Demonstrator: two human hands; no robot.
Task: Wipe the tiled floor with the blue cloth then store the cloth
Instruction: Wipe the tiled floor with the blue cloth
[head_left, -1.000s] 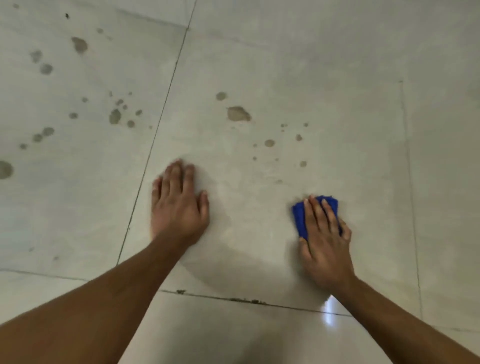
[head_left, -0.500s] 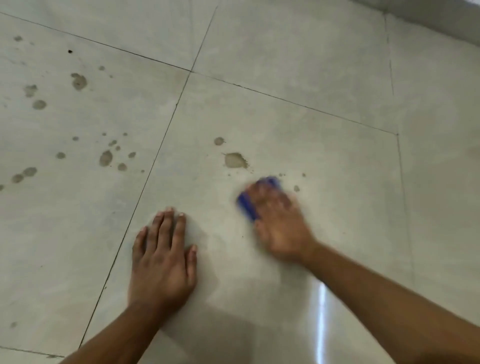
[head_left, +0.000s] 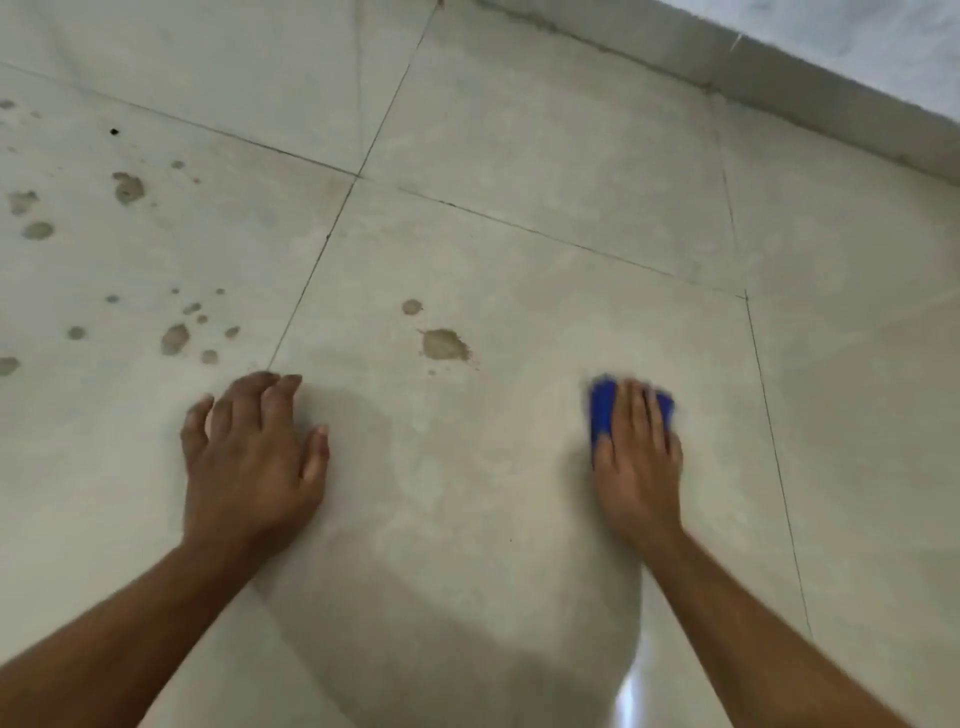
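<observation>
The pale tiled floor (head_left: 519, 234) fills the view. My right hand (head_left: 636, 457) presses flat on the folded blue cloth (head_left: 602, 410), which shows past my fingers on the left and at the top. My left hand (head_left: 254, 457) lies flat on the floor with fingers spread, holding nothing. A large brown stain (head_left: 444, 344) and a smaller spot (head_left: 411, 306) sit on the same tile, between and beyond my hands. The cloth is to the right of that stain, apart from it.
Many brown spots (head_left: 174, 338) dot the tile to the left. Dark grout lines (head_left: 311, 275) cross the floor. A skirting and wall base (head_left: 779, 73) run along the top right corner. A bright glare (head_left: 626, 696) shows on the near tile.
My right hand has swept the cloth from the left, near the stain, back to the right. The small spots right of the big stain are gone. The view has tilted up toward the wall.
</observation>
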